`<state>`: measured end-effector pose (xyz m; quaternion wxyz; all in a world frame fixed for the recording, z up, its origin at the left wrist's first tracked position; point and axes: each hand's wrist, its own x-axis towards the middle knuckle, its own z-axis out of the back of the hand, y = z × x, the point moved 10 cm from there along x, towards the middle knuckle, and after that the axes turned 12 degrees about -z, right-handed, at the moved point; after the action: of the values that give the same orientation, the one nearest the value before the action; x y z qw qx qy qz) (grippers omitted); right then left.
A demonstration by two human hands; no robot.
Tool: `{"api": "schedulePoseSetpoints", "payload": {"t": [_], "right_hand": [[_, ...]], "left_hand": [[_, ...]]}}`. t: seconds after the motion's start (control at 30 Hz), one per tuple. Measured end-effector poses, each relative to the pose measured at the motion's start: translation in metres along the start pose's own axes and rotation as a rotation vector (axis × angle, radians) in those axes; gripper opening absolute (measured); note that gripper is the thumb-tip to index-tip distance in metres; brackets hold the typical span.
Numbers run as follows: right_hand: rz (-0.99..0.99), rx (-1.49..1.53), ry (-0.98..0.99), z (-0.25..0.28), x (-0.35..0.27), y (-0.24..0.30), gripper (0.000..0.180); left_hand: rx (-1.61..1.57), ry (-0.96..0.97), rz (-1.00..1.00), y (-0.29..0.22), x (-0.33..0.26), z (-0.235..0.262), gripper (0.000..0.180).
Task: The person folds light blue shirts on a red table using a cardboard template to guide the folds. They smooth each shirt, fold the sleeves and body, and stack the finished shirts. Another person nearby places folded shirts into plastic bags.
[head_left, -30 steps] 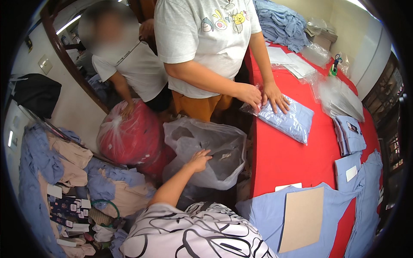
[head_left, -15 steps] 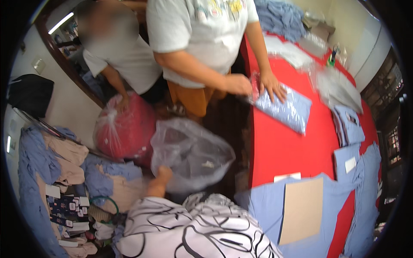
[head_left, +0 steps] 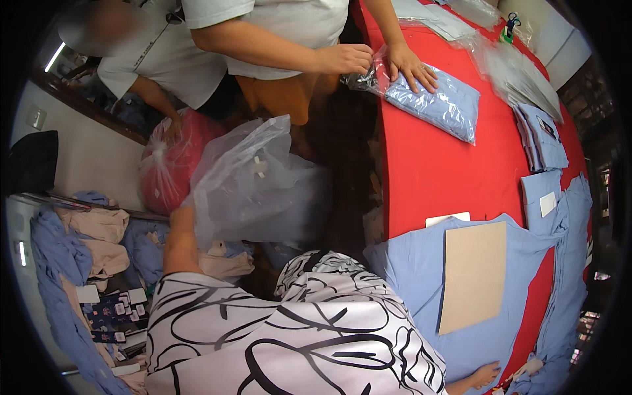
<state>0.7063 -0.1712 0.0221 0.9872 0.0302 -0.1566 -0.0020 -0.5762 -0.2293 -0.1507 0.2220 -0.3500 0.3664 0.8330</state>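
Note:
My left hand [head_left: 182, 216] reaches down to the left of the table and grips the lower edge of a large clear plastic bag [head_left: 253, 187]; the bag hides most of the fingers. My right hand [head_left: 484, 376] rests with fingers spread on the near edge of a light blue shirt [head_left: 408, 263], which lies flat on the red table [head_left: 447, 178]. A tan cardboard sheet [head_left: 474, 276] lies on the shirt. Across the table, a co-worker's hands [head_left: 411, 66] press a blue shirt packed in a clear bag [head_left: 441, 102].
Another person at the far left handles a red-filled plastic bag [head_left: 168, 168]. Loose blue and beige clothes [head_left: 92, 230] are heaped on the floor at left. Folded blue shirts [head_left: 540, 138] and flat clear bags [head_left: 520, 72] lie on the table's right side.
My left hand went from the bag's mouth down to its left edge, and the clear bag now stands higher and fuller. The view has tilted toward the table.

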Motion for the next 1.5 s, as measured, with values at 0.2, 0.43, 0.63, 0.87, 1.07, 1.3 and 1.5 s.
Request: {"api": "schedulePoseSetpoints", "payload": {"t": [0.2,0.43,0.63,0.87,1.07,1.3,1.5], "right_hand": [[0.105,0.006,-0.146,0.041,-0.025,-0.009,0.06],[0.237,-0.008,-0.216,0.027,-0.028,0.008,0.059],[0.261,0.036,-0.204,0.012,-0.028,0.024,0.055],[0.379,0.159,-0.179,0.017,-0.028,0.074,0.051],[0.693,0.702,0.003,0.038,-0.055,0.165,0.047],[1.006,1.223,0.207,0.156,-0.228,0.283,0.035],[0.788,1.152,0.381,0.133,-0.233,0.277,0.027]], "left_hand": [[-0.267,-0.259,-0.172,-0.055,-0.031,0.016,0.037],[-0.335,-0.924,0.049,0.009,-0.102,0.052,0.032],[-0.442,-0.34,0.072,0.057,-0.022,-0.02,0.035],[-0.52,-0.401,-0.08,0.038,-0.026,-0.02,0.039],[-0.899,-1.527,-0.074,0.078,-0.272,0.029,0.05],[-0.234,-2.105,1.153,0.302,-0.587,-0.245,0.061],[-0.76,-0.924,1.965,0.291,-0.75,-0.576,0.058]]}}
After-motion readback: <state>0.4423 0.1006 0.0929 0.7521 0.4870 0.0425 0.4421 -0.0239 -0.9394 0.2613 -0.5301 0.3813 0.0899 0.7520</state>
